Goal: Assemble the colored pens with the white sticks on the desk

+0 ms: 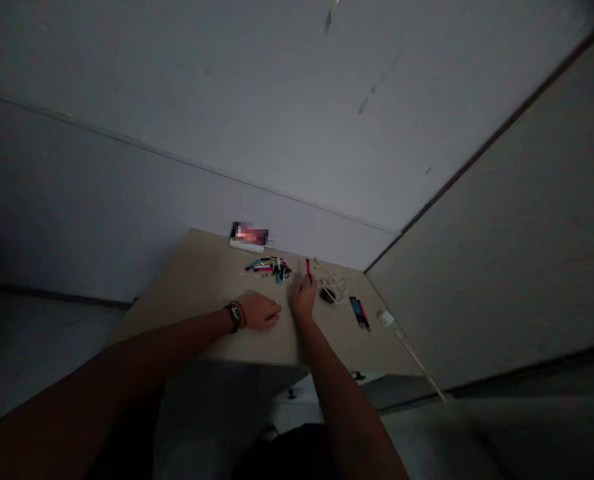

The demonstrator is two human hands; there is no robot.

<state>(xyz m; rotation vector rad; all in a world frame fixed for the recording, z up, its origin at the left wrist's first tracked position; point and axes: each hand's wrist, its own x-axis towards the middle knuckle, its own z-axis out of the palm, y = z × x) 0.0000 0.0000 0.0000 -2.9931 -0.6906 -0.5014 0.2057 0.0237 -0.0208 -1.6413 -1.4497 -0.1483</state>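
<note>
A small tan table [201, 293] stands in a dim room corner. My left hand [261, 311], with a dark band on its wrist, lies flat on the tabletop, fingers stretched out. My right hand [304, 297] is raised just right of it, fingers closed around a red pen [307, 268] that points upward. A heap of several coloured pens [269, 267] lies just beyond both hands.
A phone on a white block [249, 235] sits at the table's far edge. A tangle of white cable with a black lump [333, 288], two pens [359, 312] and a white plug [385, 318] lie to the right. Walls close in behind and right.
</note>
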